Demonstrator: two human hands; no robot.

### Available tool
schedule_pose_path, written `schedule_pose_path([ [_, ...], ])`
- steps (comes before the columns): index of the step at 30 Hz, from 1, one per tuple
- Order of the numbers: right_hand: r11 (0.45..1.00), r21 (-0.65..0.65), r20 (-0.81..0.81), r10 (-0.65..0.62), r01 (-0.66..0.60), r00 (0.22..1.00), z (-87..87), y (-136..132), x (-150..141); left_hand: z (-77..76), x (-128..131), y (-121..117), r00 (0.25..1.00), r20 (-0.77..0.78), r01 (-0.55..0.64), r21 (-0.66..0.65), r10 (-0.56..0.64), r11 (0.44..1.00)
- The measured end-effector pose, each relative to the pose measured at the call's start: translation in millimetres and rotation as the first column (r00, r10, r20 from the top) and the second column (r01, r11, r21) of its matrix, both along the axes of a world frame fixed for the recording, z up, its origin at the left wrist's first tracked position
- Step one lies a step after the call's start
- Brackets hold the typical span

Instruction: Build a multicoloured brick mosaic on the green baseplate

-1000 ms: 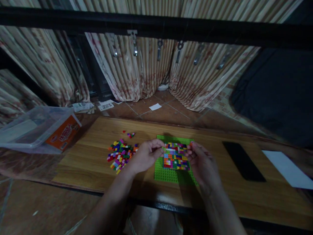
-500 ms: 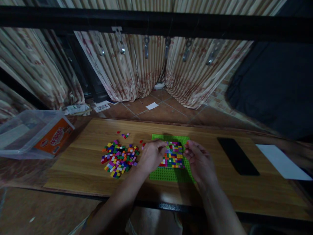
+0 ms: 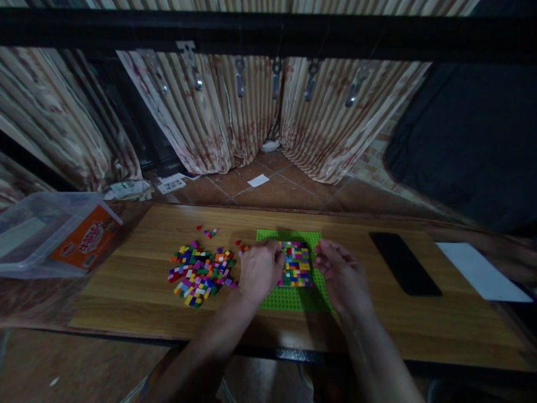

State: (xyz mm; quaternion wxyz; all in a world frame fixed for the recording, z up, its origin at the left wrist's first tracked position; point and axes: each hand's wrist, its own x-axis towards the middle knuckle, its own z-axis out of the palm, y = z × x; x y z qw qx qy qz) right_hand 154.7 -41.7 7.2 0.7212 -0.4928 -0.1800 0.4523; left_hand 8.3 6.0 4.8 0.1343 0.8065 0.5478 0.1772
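A green baseplate point(image 3: 289, 302) lies on the wooden table, bearing a block of many-coloured toy bricks point(image 3: 298, 266) set in tight rows. My left hand point(image 3: 260, 270) is over the left side of that block, its fingers curled and pressed together; whatever is between them is hidden. At the plate's right edge, my right hand point(image 3: 342, 274) pinches a small orange toy brick point(image 3: 318, 244) between thumb and forefinger. Left of my left hand spreads a pile of loose toy bricks point(image 3: 201, 274), with a few stray ones behind it.
A clear plastic box point(image 3: 37, 235) with an orange label stands beyond the table's left end. On the right of the wooden table point(image 3: 134, 291) lie a black flat slab point(image 3: 405, 263) and a white sheet point(image 3: 482, 271). Behind hang striped curtains point(image 3: 247, 123) below a dark bar.
The whole view has shifted slightly. My left hand has moved a little to the right over the brick block; my right hand keeps its pinch on the orange toy brick.
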Motion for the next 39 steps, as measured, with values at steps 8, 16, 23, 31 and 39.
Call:
schedule_pose_path([
  [8,1.000,-0.013,-0.005,0.002,-0.002,1.000,-0.2,1,-1,3.4,2,0,0.998,0.033,0.044,-0.021,-0.044,0.999],
  [16,1.000,-0.020,0.027,0.017,-0.017,0.999,-1.8,0,-1,-3.6,1,3,0.991,0.072,0.108,0.025,-0.109,0.994],
  [23,0.999,-0.031,0.024,0.015,-0.014,1.000,-2.9,0,-1,-7.2,0,3,0.992,0.082,0.095,0.050,-0.099,0.994],
  [31,0.999,-0.035,0.033,0.017,-0.016,0.999,-2.0,0,0,-8.0,-3,4,0.980,0.169,0.100,0.057,-0.109,0.993],
  [39,0.999,-0.035,0.035,0.020,-0.019,0.999,-3.0,0,-1,-6.0,-3,5,0.968,0.140,0.199,0.073,-0.208,0.977],
])
